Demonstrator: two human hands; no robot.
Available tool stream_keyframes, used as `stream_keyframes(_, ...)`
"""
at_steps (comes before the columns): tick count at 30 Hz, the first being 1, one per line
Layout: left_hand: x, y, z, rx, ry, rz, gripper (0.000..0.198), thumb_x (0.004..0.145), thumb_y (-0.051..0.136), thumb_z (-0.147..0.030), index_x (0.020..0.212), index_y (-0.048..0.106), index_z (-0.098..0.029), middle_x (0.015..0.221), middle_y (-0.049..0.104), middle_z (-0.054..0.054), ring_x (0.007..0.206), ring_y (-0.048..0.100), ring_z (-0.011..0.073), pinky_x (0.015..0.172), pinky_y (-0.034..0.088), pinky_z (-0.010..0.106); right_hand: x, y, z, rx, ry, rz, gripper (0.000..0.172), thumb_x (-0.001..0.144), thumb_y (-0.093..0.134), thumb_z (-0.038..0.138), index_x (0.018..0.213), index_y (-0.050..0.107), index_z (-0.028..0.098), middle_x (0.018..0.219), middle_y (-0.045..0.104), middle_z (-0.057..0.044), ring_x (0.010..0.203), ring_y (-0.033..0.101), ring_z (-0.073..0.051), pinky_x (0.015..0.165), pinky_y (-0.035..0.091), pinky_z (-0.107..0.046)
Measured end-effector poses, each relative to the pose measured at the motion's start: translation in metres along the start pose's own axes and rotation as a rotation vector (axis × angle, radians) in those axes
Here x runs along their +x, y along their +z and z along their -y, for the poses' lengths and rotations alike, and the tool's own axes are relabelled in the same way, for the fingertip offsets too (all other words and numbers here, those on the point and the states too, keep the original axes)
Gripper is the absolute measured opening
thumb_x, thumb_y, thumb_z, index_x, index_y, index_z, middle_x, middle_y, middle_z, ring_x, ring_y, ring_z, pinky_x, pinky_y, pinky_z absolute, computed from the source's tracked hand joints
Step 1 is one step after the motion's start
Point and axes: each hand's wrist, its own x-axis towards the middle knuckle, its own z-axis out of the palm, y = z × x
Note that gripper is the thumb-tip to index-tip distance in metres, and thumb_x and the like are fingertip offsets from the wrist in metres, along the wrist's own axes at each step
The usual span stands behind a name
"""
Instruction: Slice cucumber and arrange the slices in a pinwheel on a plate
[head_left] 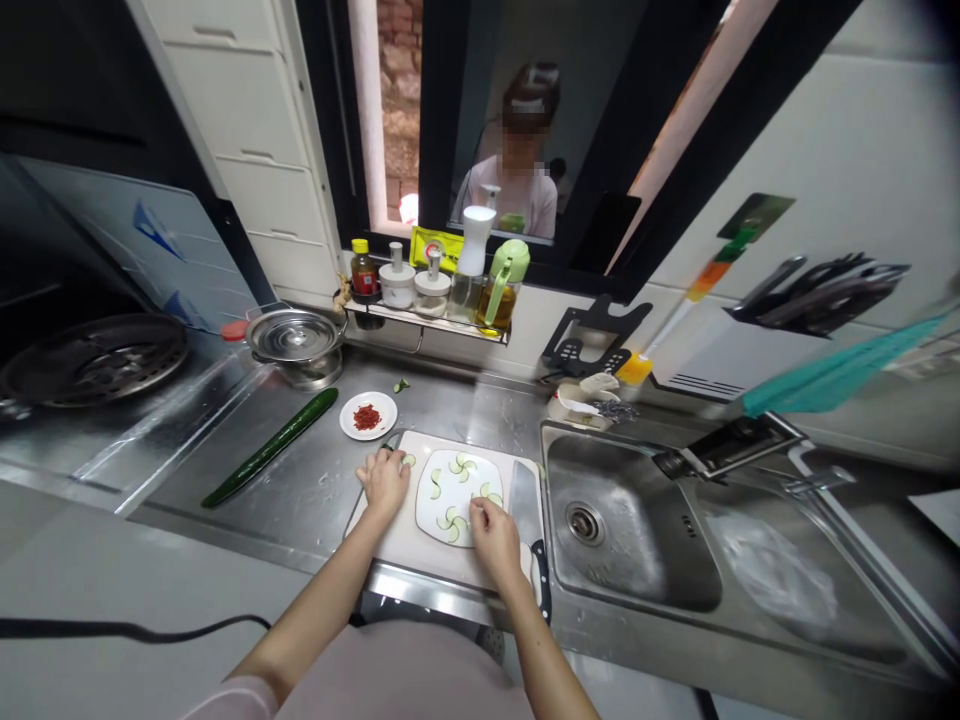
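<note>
A white square plate (442, 515) lies on a pale cutting board (397, 542), bearing thin half-round cucumber slices (453, 525) in curved clusters. My right hand (496, 540) is over the plate's right side, thumb and fingers pinched at a cucumber slice, which they mostly hide. My left hand (384, 485) rests at the board's upper left, fingers bent and slightly apart, close to a few loose slices (408, 460). A dark cucumber end shows just beyond its fingertips. Along the board's right side lies a kitchen knife (526, 500), its black handle toward me.
A whole cucumber (274, 448) lies on the steel counter at left. Beyond the board is a small white dish (367, 432) of red pieces. A lidded steel pot (296, 345) stands farther back. To the right is the sink (630, 570); a bottle rack (420, 318) hangs behind.
</note>
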Motion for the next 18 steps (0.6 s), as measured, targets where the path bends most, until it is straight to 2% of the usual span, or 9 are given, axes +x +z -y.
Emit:
stream_keyframes(10,0.015,0.001,-0.008,0.192,0.085,0.068,0.027,0.084,0.051,-0.030,0.105,0.067,-0.022,0.114,0.058,0.014,0.111,0.043,0.0329,0.088,0.032,0.048,-0.005,-0.001,-0.002,0.022,0.002,-0.014,0.037,0.090,0.039,0.034,0.102,0.070,0.018,0.101,0.072,-0.008,0.089,0.065,-0.020,0.078,0.046,-0.027)
stream_keyframes(15,0.017,0.000,-0.009,0.167,0.093,0.082,0.025,0.083,0.050,-0.022,0.102,0.066,-0.022,0.115,0.059,0.014,0.110,0.044,0.0319,0.087,0.031,0.046,-0.008,0.000,-0.002,0.027,0.007,-0.006,0.035,0.090,0.040,0.032,0.102,0.069,0.018,0.101,0.072,-0.008,0.090,0.065,-0.020,0.080,0.046,-0.027)
stream_keyframes(18,0.017,-0.002,-0.011,0.088,0.101,0.110,0.023,0.083,0.046,-0.016,0.096,0.065,-0.021,0.107,0.064,0.013,0.106,0.048,0.0301,0.087,0.030,0.046,-0.009,0.000,-0.002,0.032,0.000,-0.012,0.034,0.090,0.040,0.032,0.102,0.069,0.019,0.101,0.072,-0.008,0.090,0.066,-0.020,0.080,0.046,-0.027)
